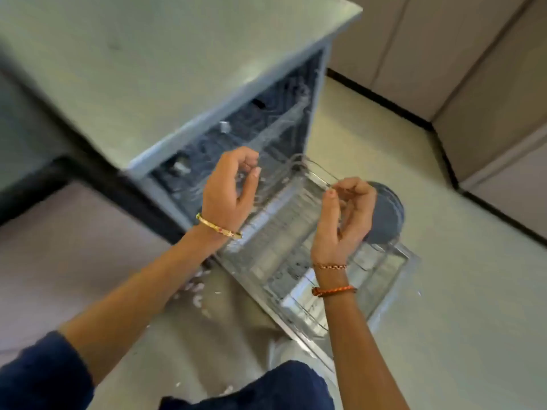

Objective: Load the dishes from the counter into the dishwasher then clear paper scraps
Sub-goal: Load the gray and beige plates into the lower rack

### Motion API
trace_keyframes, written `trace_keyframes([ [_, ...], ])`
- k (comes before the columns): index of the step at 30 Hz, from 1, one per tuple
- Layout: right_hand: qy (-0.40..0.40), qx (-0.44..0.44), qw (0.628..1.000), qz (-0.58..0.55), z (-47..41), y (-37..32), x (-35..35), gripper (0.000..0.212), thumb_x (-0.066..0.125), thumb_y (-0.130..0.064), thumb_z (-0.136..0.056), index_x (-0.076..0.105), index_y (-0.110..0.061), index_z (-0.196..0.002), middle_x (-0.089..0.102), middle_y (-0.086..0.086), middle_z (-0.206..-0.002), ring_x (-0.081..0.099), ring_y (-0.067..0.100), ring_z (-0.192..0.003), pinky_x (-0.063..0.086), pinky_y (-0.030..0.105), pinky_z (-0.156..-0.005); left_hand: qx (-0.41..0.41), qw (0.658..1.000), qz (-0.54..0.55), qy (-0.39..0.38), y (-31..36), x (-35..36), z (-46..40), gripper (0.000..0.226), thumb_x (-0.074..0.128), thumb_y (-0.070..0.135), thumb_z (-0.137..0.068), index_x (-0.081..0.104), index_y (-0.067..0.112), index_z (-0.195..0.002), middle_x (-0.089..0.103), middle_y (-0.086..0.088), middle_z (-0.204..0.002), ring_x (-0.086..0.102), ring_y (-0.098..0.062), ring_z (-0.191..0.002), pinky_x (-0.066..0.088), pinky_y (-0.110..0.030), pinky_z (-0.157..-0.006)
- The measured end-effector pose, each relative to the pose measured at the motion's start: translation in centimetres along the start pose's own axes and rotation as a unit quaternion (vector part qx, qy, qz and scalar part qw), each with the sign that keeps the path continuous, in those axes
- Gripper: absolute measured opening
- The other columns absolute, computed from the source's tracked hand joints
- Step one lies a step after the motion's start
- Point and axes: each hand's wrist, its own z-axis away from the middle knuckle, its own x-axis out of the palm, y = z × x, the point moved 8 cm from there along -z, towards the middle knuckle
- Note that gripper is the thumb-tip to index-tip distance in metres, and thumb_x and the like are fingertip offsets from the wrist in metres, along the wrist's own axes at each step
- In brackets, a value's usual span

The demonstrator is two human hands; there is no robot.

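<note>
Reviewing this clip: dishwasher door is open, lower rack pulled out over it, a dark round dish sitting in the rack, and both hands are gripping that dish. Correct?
Not quite. In the head view neither the left hand nor the right hand touches the dark round dish; both hover empty above the rack. The rest stands.

I see a gold bangle (219,229) on my left wrist, orange cord (334,290) on my right, grey bowl (384,214) beyond.

Pale floor (444,291), plain, with a black skirting strip (384,100) along its far edge. Beige cabinet panels (444,48) stood above the strip, upper right. Grey surface (26,137) at far left, dark-edged; blurred, identity could not be told.
</note>
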Motion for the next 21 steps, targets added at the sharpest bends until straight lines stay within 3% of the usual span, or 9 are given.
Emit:
trace_keyframes([
  [3,-0.086,-0.006,0.993,-0.078,5.8,-5.2,7.4,0.007,0.048,-0.023,-0.083,0.05,-0.029,-0.084,0.055,-0.02,-0.074,0.047,0.004,-0.063,0.041,0.026,-0.058,-0.001,0.995,-0.072,0.067,0.8,-12.7,3.8,0.015,0.048,0.011,-0.088,0.05,0.016,-0.101,0.055,0.003,-0.093,0.053,-0.011,-0.079,0.037,-0.007,-0.078],
  [5,-0.164,0.019,0.979,-0.115,11.0,-8.8,13.3,0.004,0.049,-0.026,-0.082,0.051,-0.029,-0.085,0.055,-0.018,-0.069,0.047,0.006,-0.058,0.042,0.026,-0.055,-0.038,0.982,-0.147,0.112,1.0,-21.7,7.2,0.019,0.05,0.014,-0.085,0.049,0.017,-0.104,0.058,0.003,-0.09,0.051,-0.01,-0.079,0.035,-0.004,-0.077],
  [7,-0.264,0.017,0.959,-0.099,15.8,-12.0,18.7,0.007,0.054,-0.023,-0.082,0.052,-0.028,-0.086,0.053,-0.014,-0.065,0.046,0.001,-0.054,0.041,0.014,-0.054,-0.109,0.961,-0.208,0.147,0.8,-29.2,10.7,0.027,0.051,0.019,-0.082,0.053,0.01,-0.107,0.059,-0.004,-0.089,0.05,-0.009,-0.081,0.035,-0.006,-0.077],
  [9,-0.406,0.001,0.913,-0.046,21.5,-14.2,24.4,0.012,0.059,-0.015,-0.082,0.056,-0.025,-0.087,0.054,-0.008,-0.068,0.049,-0.004,-0.052,0.038,0.005,-0.053,-0.185,0.93,-0.267,0.171,0.3,-36.1,14.6,0.031,0.055,0.022,-0.081,0.056,0.003,-0.106,0.061,-0.01,-0.091,0.053,-0.015,-0.084,0.037,-0.017,-0.077],
  [13,-0.634,-0.026,0.772,0.038,32.7,-16.2,32.7,0.021,0.066,-0.011,-0.082,0.063,-0.009,-0.103,0.063,0.003,-0.088,0.057,-0.008,-0.066,0.04,0.006,-0.067,-0.327,0.855,-0.306,0.261,-1.3,-46.7,23.2,0.042,0.055,0.028,-0.082,0.054,0.002,-0.115,0.059,-0.012,-0.108,0.056,-0.028,-0.102,0.038,-0.026,-0.086],
  [15,-0.698,-0.079,0.709,0.058,37.8,-17.3,35.8,0.033,0.067,-0.013,-0.081,0.061,-0.007,-0.114,0.065,0.01,-0.106,0.062,0.012,-0.095,0.042,0.02,-0.086,-0.368,0.811,-0.341,0.3,-1.9,-50.9,27.0,0.058,0.047,0.042,-0.078,0.054,0.0,-0.118,0.058,-0.015,-0.117,0.054,-0.031,-0.11,0.035,-0.027,-0.092],
  [17,-0.74,-0.12,0.659,0.054,42.0,-17.9,38.5,0.042,0.067,-0.014,-0.081,0.057,-0.006,-0.121,0.061,0.012,-0.121,0.055,0.025,-0.114,0.037,0.028,-0.097,-0.409,0.77,-0.373,0.319,-2.7,-54.0,30.0,0.063,0.044,0.048,-0.077,0.054,0.002,-0.119,0.056,-0.014,-0.119,0.051,-0.031,-0.113,0.035,-0.029,-0.094],
  [21,-0.77,-0.15,0.62,0.0,48.6,-19.3,43.3,0.055,0.074,-0.02,-0.076,0.054,-0.006,-0.125,0.056,0.012,-0.127,0.05,0.025,-0.12,0.035,0.026,-0.102,-0.436,0.719,-0.368,0.398,-5.0,-59.3,33.7,0.039,0.065,0.018,-0.084,0.052,0.001,-0.116,0.052,-0.012,-0.118,0.048,-0.024,-0.111,0.028,-0.014,-0.09],
])
